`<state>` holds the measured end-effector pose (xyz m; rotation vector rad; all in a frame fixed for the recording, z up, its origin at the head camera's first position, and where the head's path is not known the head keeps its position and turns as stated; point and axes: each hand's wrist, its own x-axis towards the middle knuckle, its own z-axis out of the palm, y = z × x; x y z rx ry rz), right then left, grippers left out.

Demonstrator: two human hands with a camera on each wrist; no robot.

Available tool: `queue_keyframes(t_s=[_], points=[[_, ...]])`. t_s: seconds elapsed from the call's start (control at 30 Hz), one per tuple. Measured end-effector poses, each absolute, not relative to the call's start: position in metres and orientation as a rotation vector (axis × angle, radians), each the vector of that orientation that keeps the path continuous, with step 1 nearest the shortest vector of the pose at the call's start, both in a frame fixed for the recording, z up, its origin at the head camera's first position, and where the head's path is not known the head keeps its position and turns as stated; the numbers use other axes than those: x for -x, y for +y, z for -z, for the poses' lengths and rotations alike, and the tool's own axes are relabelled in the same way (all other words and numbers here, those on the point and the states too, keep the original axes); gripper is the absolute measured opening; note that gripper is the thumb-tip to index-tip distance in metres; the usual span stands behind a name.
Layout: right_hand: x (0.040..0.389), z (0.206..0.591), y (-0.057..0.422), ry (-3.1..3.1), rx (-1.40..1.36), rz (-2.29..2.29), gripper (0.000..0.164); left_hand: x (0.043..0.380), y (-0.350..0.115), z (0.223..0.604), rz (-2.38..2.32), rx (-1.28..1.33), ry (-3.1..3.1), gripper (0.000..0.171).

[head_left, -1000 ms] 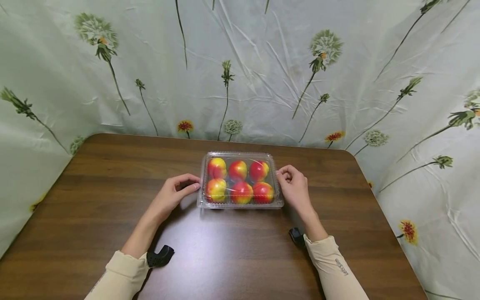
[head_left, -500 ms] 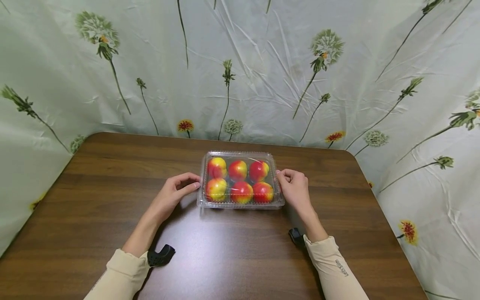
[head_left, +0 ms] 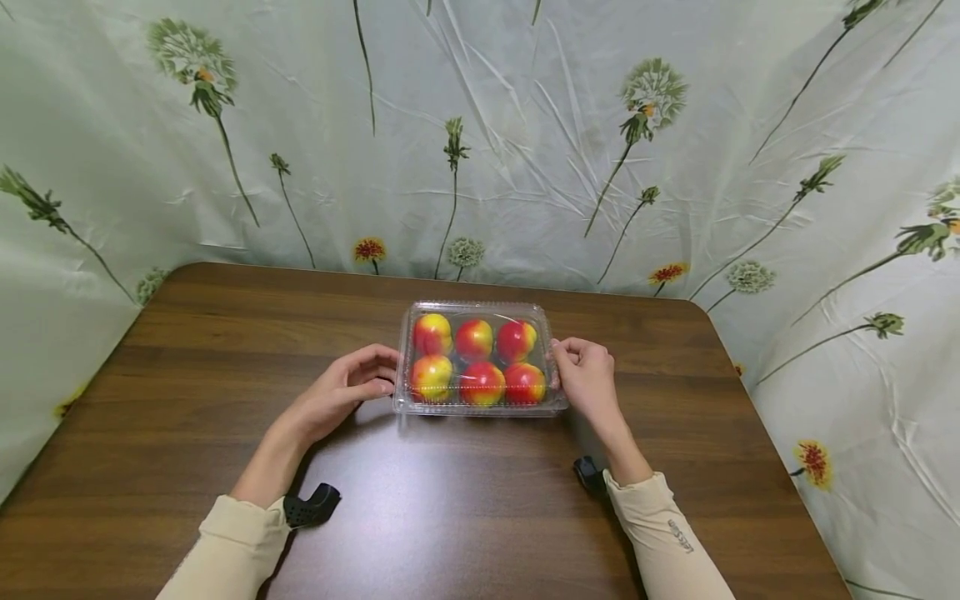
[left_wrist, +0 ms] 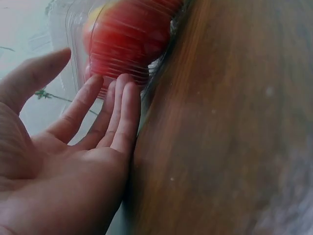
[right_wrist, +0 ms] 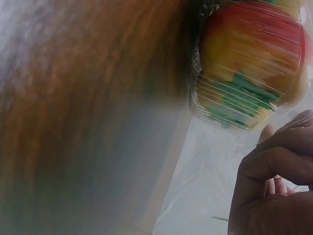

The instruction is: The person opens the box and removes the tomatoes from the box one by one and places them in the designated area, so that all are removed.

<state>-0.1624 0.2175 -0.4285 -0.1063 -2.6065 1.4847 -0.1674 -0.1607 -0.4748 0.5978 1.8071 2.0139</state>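
Note:
A clear plastic clamshell box [head_left: 480, 312] sits on the table with its lid down. Through the plastic show several round red-and-yellow fruits [head_left: 482, 384], in two rows. My left hand [head_left: 341, 392] is at the box's left side; in the left wrist view its fingers [left_wrist: 128, 115] are nearly straight, tips at the ribbed side wall, and the thumb is spread away. On the opposite side my right hand [head_left: 590, 377] pinches the box's right rim between thumb and curled fingers. In the right wrist view that hand [right_wrist: 274, 181] is partly cut off by the frame.
The brown wooden table [head_left: 225, 350] reaches back to a pale curtain [head_left: 525, 167] printed with flowers. Black wrist mounts [head_left: 311, 505] sit at both cuffs.
My left thumb has come away from the box's left edge, and the left hand has opened and turned a little. The right hand keeps its pinch; the box stays put.

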Motion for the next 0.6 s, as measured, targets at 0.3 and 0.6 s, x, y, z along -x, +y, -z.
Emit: queue_keyframes(t_s=[0.3, 0.6], points=[[0.1632, 0.4303, 0.2148, -2.595, 0.12, -1.493, 0.032, 0.1677, -0.1644, 0.4763, -2.012, -0.662, 1.512, 0.022], [0.163, 0.4334, 0.2128, -2.61, 0.137, -1.375, 0.031, 0.1667, -0.1624, 0.4779, -1.991, -0.698, 1.207, 0.02]])
